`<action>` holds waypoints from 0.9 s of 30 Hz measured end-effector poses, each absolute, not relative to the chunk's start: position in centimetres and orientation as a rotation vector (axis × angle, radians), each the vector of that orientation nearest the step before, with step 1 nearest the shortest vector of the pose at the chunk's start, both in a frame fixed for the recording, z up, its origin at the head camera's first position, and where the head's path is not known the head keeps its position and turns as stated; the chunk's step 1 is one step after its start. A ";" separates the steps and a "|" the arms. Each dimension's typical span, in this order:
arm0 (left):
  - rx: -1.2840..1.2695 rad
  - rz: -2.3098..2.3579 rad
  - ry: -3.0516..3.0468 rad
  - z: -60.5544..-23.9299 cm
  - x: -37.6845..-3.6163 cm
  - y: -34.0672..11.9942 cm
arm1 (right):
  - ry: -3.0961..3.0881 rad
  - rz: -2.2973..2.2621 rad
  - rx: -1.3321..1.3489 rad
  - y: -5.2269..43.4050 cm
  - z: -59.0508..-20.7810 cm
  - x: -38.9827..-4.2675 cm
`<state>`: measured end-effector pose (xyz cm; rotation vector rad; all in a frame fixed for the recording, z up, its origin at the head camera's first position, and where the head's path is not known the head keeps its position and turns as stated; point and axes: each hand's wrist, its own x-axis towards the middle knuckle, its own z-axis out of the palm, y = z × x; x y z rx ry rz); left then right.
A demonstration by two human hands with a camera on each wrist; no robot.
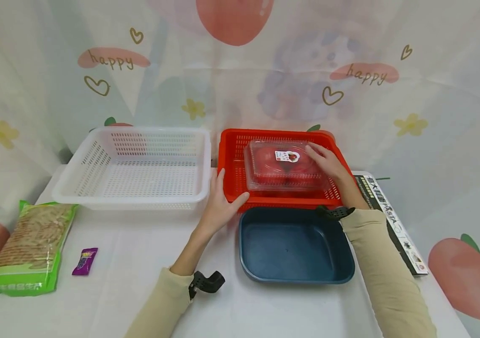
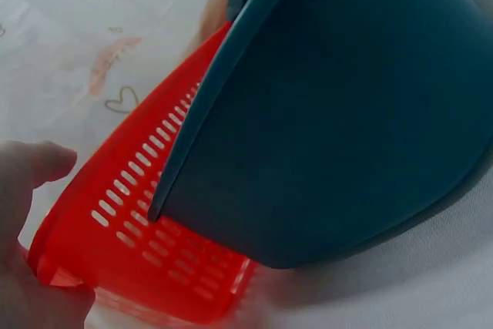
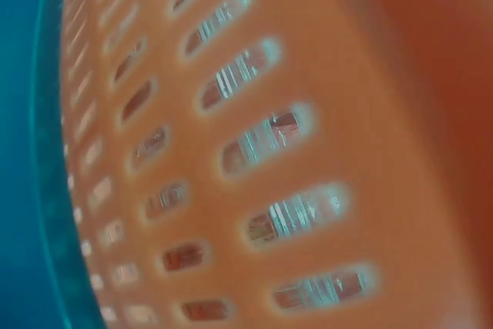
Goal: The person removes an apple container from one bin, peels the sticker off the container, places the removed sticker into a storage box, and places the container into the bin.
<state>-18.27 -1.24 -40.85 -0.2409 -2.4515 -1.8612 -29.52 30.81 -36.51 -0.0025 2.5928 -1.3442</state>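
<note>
A clear plastic clamshell box [image 1: 265, 164] with red contents and a white label lies in the red slotted basket [image 1: 231, 188]. My right hand [image 1: 328, 164] rests its outstretched fingers on the box's right end; its thumb is hidden. At the basket's front left corner is my left hand [image 1: 218, 206], fingers extended along the outer left side and thumb spread towards the front rim. In the left wrist view, part of that hand touches the red basket's rim. The right wrist view shows only the basket's slotted wall close up, no hand.
A dark blue tub [image 1: 290, 249] stands in front of the red basket, and a white basket [image 1: 147, 202] to its left. Further left lie a green-edged food bag [image 1: 33, 244] and a small purple packet [image 1: 85, 261]. A pasta box [image 1: 392, 220] lies on the right.
</note>
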 end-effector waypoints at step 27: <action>-0.169 -1.844 -2.465 -41.7 -18.6 -1.0 | 2.701 -1.118 -0.031 31.6 -37.9 -29.9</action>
